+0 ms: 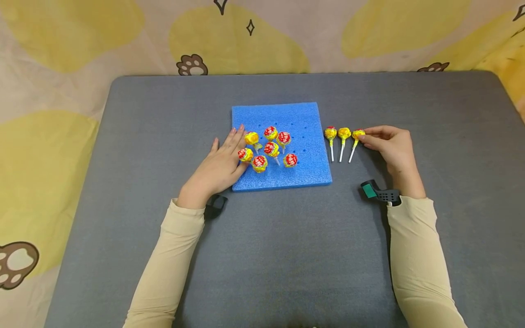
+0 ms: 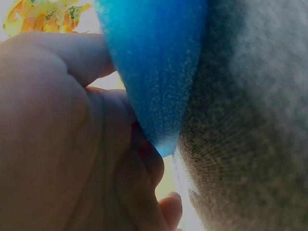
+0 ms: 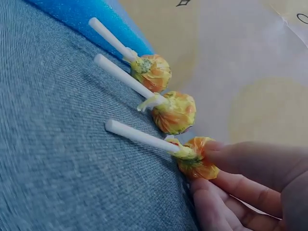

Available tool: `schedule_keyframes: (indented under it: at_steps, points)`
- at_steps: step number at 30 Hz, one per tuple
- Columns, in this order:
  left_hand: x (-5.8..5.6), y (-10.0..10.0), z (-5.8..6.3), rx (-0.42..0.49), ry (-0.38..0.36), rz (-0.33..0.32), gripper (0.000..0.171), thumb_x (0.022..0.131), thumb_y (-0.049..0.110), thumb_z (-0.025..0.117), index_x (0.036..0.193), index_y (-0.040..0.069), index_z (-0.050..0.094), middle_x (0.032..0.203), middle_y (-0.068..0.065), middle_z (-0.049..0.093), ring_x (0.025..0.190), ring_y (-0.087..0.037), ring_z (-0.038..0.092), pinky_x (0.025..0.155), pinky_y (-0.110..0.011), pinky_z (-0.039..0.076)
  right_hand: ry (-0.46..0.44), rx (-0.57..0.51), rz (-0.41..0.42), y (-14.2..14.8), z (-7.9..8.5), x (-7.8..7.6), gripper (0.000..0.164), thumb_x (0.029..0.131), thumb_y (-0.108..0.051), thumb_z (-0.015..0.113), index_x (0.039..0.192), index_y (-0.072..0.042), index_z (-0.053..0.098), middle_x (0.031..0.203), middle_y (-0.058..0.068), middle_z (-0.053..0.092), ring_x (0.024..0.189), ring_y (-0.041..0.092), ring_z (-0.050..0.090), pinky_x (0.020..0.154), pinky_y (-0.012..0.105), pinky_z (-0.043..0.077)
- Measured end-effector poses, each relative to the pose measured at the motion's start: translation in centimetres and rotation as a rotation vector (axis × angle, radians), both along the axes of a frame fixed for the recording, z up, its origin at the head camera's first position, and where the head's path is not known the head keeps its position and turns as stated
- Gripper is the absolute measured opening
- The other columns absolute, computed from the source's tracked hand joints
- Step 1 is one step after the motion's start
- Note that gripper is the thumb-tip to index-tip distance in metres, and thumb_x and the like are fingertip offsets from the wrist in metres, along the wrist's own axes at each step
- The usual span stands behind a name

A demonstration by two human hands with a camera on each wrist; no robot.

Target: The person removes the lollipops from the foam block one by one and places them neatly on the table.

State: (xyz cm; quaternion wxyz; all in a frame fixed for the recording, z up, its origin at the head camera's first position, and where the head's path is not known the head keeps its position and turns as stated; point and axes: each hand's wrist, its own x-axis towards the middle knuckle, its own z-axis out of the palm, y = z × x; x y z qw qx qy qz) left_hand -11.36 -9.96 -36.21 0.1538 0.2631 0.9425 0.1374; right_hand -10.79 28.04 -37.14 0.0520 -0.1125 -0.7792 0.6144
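A blue foam board (image 1: 309, 171) lies on the table with several yellow-and-red wrapped lollipops (image 1: 259, 164) standing in it by their sticks. My left hand (image 1: 219, 165) rests along the board's left edge, fingers extended beside the lollipops; in the left wrist view it lies against the foam's side (image 2: 159, 72). To the right of the board, three lollipops lie in a row, sticks toward me. With thumb and fingertips my right hand (image 1: 389, 148) pinches the wrapped head of the rightmost lollipop (image 3: 196, 166). The middle lollipop (image 3: 175, 113) and the left one (image 3: 153, 72) lie beside it.
Small holes (image 1: 304, 137) dot the foam around the standing lollipops. The grey table (image 1: 287, 255) runs back to a patterned yellow and cream cloth (image 1: 246, 41). Dark wrist devices sit at the left wrist (image 1: 216, 202) and right wrist (image 1: 383, 193).
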Motion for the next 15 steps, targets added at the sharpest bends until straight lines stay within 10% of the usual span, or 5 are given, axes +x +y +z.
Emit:
schedule_keyframes:
  at_steps: [15]
  points:
    - [-0.06, -0.04, -0.01, 0.003, -0.005, -0.003, 0.065, 0.099, 0.034, 0.040, 0.151, 0.007, 0.013, 0.158, -0.004, -0.008, 0.143, -0.018, -0.011, 0.112, -0.053, -0.001, 0.001, 0.057, -0.033, -0.74, 0.15, -0.09, 0.012, 0.082, -0.006, 0.072, 0.089, 0.003, 0.068, 0.070, -0.011, 0.066, 0.065, 0.002, 0.063, 0.059, 0.015, 0.051]
